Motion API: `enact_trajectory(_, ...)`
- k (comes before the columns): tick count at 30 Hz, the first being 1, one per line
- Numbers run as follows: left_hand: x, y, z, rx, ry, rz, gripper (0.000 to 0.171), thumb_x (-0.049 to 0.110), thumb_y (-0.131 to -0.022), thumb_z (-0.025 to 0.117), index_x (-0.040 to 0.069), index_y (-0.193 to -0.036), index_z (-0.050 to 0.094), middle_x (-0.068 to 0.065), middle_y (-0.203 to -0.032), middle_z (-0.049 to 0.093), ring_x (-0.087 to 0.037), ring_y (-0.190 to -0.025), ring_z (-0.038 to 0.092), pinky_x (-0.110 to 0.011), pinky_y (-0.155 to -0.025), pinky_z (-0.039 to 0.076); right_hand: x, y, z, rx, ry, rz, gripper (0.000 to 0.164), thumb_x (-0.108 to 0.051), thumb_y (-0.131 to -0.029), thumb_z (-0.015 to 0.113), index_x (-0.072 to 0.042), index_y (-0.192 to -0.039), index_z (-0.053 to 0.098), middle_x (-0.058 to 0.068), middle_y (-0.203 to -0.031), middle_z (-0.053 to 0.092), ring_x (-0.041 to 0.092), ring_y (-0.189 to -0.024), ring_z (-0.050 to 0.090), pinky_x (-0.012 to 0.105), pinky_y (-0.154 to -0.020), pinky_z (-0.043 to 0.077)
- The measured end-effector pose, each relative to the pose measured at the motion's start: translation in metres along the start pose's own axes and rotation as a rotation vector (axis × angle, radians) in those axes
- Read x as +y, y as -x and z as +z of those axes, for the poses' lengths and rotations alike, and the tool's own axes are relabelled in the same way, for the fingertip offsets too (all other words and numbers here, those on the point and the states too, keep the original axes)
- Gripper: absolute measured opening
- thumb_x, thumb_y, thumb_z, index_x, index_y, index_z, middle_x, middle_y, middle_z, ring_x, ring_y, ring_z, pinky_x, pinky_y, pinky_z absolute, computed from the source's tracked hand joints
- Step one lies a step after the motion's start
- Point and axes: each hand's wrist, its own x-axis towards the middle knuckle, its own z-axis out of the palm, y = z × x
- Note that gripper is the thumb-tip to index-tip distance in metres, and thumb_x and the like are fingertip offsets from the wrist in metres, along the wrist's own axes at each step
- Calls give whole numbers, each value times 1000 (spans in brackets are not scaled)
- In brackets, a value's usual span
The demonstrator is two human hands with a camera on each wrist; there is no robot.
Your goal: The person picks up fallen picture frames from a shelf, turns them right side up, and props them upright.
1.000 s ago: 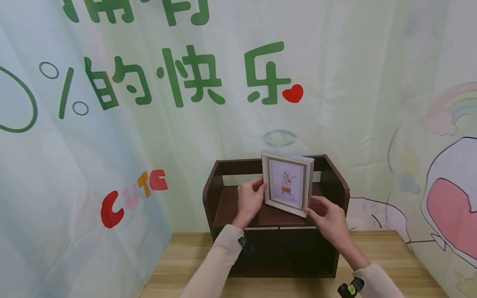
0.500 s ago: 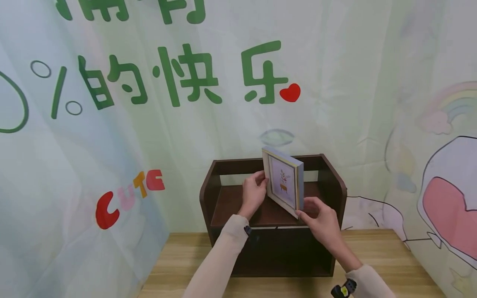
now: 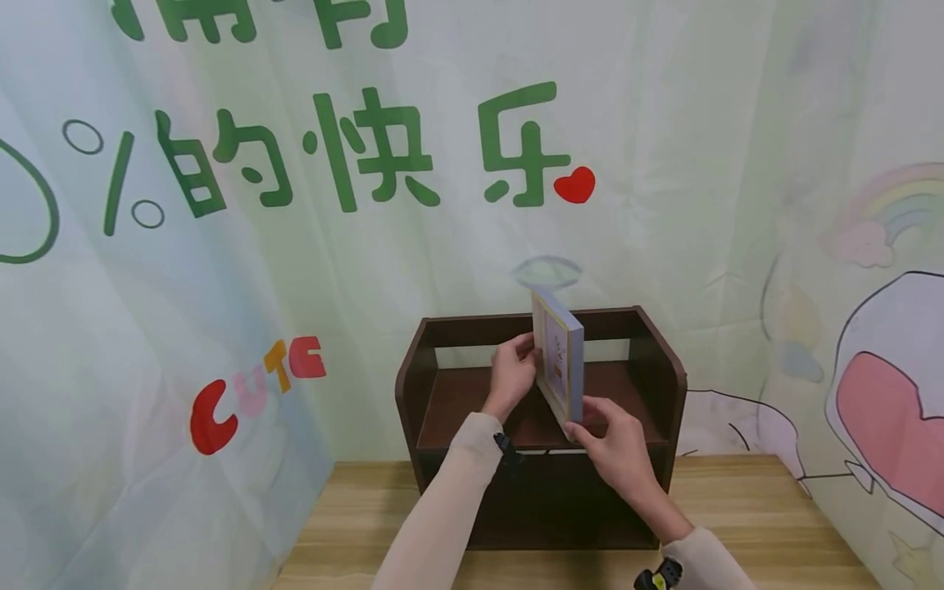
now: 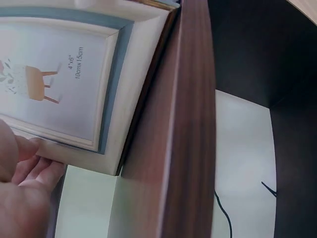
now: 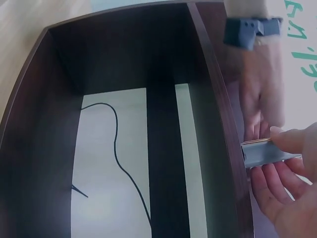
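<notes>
A picture frame (image 3: pixel 558 352) with a pale moulding stands upright on the top shelf of a dark brown rack (image 3: pixel 457 406), turned so its edge partly faces me. My left hand (image 3: pixel 512 373) holds its far side edge, thumb on the front and fingers wrapping behind. Low on the near edge, my right hand (image 3: pixel 615 447) pinches the frame between thumb and fingers. The left wrist view shows the frame's front (image 4: pixel 74 94), with a plant-pot print and size lettering. Its bottom edge lies along the shelf board (image 4: pixel 158 129).
Raised side panels (image 3: pixel 664 377) and a back rail flank the top shelf. Beneath is an open lower compartment (image 5: pixel 124 64), with a thin black cable (image 5: pixel 116 144) showing through its back opening. The rack stands on a wood-grain table (image 3: pixel 369 500) before a printed curtain (image 3: pixel 442 262).
Both hands have swivelled the picture frame from nearly facing me to almost edge-on. The right hand has moved left with the near edge; the left hand has shifted slightly right.
</notes>
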Motion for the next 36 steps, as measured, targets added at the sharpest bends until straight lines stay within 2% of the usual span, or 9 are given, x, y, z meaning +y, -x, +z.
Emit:
enact_trajectory(10, -6, -5, 11, -51, 48, 52, 32, 2, -104, 58, -3, -134, 68, -23, -127, 74, -35, -121, 71, -46, -105, 58, -13, 3, 11, 21, -1, 55, 34, -13, -86, 88, -5, -116, 75, 11, -105, 74, 23, -91, 75, 24, -71, 62)
enact_trajectory(15, -6, -6, 15, -58, 51, 66, 32, 4, -105, 59, -1, -135, 69, -21, -127, 75, -34, -119, 72, -45, -102, 59, -17, 3, 15, 63, 7, 22, 31, -13, -87, 87, -2, -113, 75, 12, -101, 73, 22, -87, 75, 25, -70, 61)
enact_trajectory(20, -5, -6, 16, -74, 20, 73, 32, 5, -105, 59, 1, -136, 69, -19, -127, 75, -33, -120, 72, -44, -101, 60, -18, 3, 18, 84, 21, 15, 32, -14, -86, 87, -1, -112, 74, 12, -99, 74, 23, -86, 75, 31, -70, 62)
enact_trajectory(26, 0, -4, 6, -103, -113, 104, 32, 13, -108, 58, 4, -138, 67, -15, -129, 75, -30, -124, 70, -45, -101, 60, -20, 3, 19, 77, 21, 30, 32, -14, -87, 87, 0, -113, 74, 13, -102, 73, 25, -89, 76, 36, -72, 63)
enact_trajectory(29, 6, -2, 0, -84, -164, 128, 31, 17, -109, 58, 5, -136, 68, -13, -128, 75, -28, -121, 71, -44, -98, 61, -22, 3, 18, 77, 26, 37, 32, -14, -88, 86, -1, -114, 74, 13, -102, 73, 25, -89, 75, 34, -72, 62)
enact_trajectory(32, 17, 0, -6, -27, -181, 162, 29, 19, -109, 57, 5, -133, 69, -13, -127, 75, -26, -116, 73, -42, -96, 63, -21, 3, 18, 73, 30, 44, 31, -15, -88, 86, -2, -114, 74, 12, -102, 73, 24, -89, 75, 32, -72, 61)
enact_trajectory(36, 33, 4, -17, 51, -163, 256, 29, 20, -111, 53, 6, -129, 71, -13, -121, 74, -25, -106, 74, -39, -91, 63, -21, 5, 20, 67, 21, 47, 30, -14, -88, 86, -2, -114, 75, 12, -101, 73, 23, -88, 75, 28, -70, 60)
